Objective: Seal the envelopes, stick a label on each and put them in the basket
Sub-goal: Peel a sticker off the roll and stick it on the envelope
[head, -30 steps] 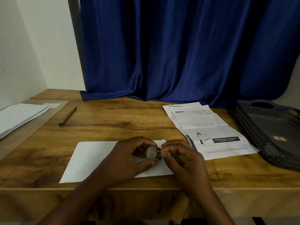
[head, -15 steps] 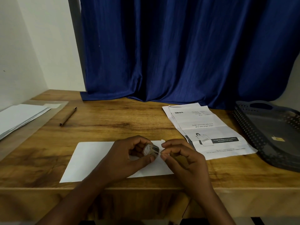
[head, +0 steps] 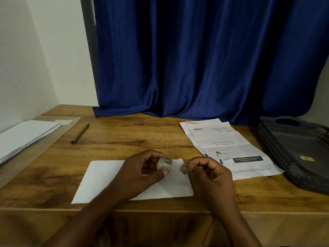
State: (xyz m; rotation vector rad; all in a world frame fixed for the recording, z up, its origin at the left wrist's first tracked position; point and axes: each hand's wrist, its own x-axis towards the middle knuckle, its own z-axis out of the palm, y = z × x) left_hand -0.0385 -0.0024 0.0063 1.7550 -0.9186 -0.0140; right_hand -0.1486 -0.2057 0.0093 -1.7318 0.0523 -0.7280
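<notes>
A white envelope [head: 99,180] lies flat near the front edge of the wooden desk [head: 124,139]. Above its right half, my left hand [head: 140,173] grips a small clear tape roll [head: 164,164]. My right hand [head: 210,177] pinches the pulled-out tape end [head: 185,168], a short way right of the roll. A dark perforated basket [head: 293,152] stands at the desk's right edge with a small yellow scrap inside. More white envelopes [head: 23,138] are stacked at the far left.
A brown pen [head: 80,133] lies at the left of the desk. Printed paper sheets [head: 231,148] lie between the envelope and the basket. A blue curtain [head: 195,59] hangs behind the desk.
My hands were together on the tape roll; now the right hand has drawn away to the right, pulling a strip of tape off the roll held in my left hand.
</notes>
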